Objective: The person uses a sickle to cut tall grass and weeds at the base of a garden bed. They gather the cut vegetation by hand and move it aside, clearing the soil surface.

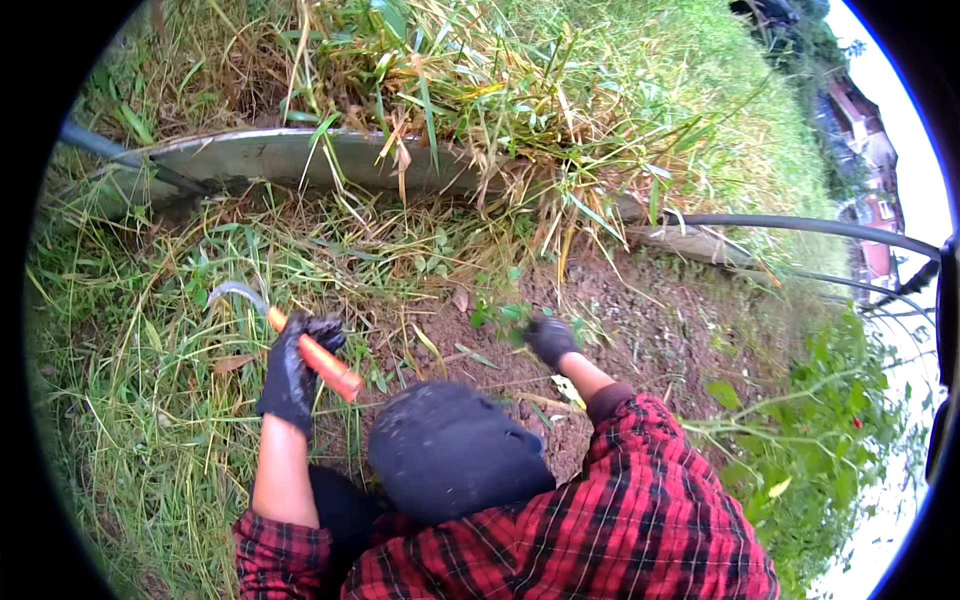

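Observation:
My left hand [289, 375], in a dark, muddy glove, is closed around the orange handle [330, 367] of a small sickle. Its curved metal blade [238, 289] points up and left over cut grass [165, 360]. My right hand [551, 341], in a dark glove and blurred, is low over brown soil [480, 352] beside small green weeds [514, 311]. The fingers are hidden, so whether they grip any leaves cannot be told. Between my red plaid sleeves [645, 442] a dark, dirt-specked rounded cloth form [457, 450] hides the ground below.
A low grey edging wall [322, 157] crosses the view, with cut grass draped over it [555, 135]. Grey hoop pipes stand at the right [795, 221] and left [109, 146]. A leafy plant [810, 442] spreads at right. Buildings [877, 217] appear far off.

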`<state>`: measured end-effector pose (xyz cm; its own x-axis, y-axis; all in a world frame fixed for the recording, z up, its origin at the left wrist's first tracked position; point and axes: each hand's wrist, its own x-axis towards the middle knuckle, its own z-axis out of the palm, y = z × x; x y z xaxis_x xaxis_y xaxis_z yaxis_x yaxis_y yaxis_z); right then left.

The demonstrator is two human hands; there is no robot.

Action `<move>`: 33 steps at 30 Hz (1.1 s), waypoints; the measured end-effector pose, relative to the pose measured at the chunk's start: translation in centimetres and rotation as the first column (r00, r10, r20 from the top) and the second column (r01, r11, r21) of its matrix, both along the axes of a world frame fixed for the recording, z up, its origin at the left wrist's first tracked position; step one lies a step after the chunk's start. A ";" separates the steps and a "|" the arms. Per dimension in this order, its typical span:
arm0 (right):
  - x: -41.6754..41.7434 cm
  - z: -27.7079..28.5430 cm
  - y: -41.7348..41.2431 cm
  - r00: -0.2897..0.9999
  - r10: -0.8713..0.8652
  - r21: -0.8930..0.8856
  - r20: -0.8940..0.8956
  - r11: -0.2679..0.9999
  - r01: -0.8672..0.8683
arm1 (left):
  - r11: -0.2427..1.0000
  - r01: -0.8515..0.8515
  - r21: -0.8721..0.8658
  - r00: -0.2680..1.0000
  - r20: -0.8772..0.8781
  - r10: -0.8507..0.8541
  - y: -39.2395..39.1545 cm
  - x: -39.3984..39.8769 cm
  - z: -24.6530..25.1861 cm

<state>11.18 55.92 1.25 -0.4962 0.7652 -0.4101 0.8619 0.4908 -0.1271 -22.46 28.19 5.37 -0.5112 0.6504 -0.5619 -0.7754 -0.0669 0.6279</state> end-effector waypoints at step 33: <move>-2.5 -16.9 8.5 0.964 0.253 -0.303 -0.081 0.915 -0.266 | 0.817 -0.410 -0.406 0.873 -0.433 0.223 -16.6 -3.2 7.1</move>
<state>8.66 64.43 -15.64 -0.6805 0.4464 -0.5810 0.7009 0.6277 -0.3388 -25.64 11.54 12.46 -0.8611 0.1187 -0.4945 -0.4840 0.1067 0.8685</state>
